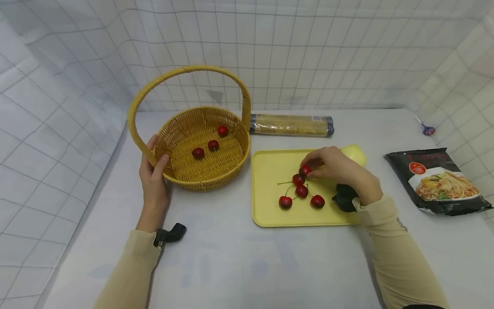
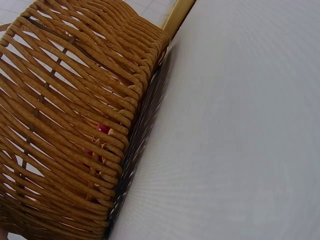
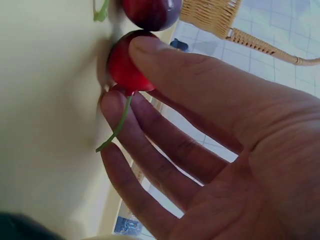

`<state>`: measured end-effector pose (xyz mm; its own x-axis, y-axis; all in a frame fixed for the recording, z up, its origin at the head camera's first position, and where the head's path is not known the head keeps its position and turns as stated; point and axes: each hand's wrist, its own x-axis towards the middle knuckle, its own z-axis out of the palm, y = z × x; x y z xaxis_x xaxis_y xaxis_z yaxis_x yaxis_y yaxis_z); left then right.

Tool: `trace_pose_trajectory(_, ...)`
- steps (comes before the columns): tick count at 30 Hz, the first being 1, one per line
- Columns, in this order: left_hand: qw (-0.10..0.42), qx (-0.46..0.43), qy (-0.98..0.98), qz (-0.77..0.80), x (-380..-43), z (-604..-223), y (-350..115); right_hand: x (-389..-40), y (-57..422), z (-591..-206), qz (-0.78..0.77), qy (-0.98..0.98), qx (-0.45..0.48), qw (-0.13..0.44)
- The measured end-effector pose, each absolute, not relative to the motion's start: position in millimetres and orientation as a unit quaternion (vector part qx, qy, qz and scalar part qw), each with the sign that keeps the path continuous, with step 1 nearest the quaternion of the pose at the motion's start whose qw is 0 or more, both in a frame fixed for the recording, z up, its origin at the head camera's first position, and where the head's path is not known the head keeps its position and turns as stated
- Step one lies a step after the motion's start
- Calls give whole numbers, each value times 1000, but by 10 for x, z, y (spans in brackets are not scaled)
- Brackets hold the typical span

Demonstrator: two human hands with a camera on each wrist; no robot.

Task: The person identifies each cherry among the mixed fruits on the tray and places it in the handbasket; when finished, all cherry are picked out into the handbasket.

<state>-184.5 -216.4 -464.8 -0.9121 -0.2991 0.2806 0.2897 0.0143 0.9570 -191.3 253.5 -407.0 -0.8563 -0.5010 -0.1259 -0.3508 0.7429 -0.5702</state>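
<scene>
My left hand (image 1: 153, 175) grips the left rim of a wicker basket (image 1: 208, 185), its thumb over the edge near the foot of the tall handle. Three cherries lie inside the basket. Its woven side (image 2: 65, 115) fills much of the left wrist view. Over the yellow tray (image 1: 266, 216), my right hand (image 1: 335, 165) pinches a red cherry (image 3: 127, 67) between thumb and fingers, a green stem hanging from it. Another dark cherry (image 3: 152, 11) sits right beside that one. Several more cherries with stems, such as one cherry (image 1: 285, 202), rest on the tray.
A pale yellow-green object (image 1: 354, 154) and a black object (image 1: 344, 198) are at the tray's right, partly behind the right arm. A long golden packet (image 1: 291, 125) lies behind the tray. Farther right are a black noodle packet (image 1: 440, 182) and a lollipop (image 1: 427, 129).
</scene>
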Motion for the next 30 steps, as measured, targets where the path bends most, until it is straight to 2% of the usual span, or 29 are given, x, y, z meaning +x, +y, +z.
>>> trace_pose_trajectory(13, 211, 4, -685, -697, -1887, -4661, -2146, -1922, 2544, -4058, -281, 929, -223, 92)
trace_pose_trajectory(22, 193, 8, -689, -699, -1847, -4672, -2170, -1882, 2472, -4031, -308, 926, -218, 16)
trace_pose_trajectory(30, 200, 10, -685, -700, -1861, -4671, -2163, -1943, 2230, -3879, -322, 914, -245, -16)
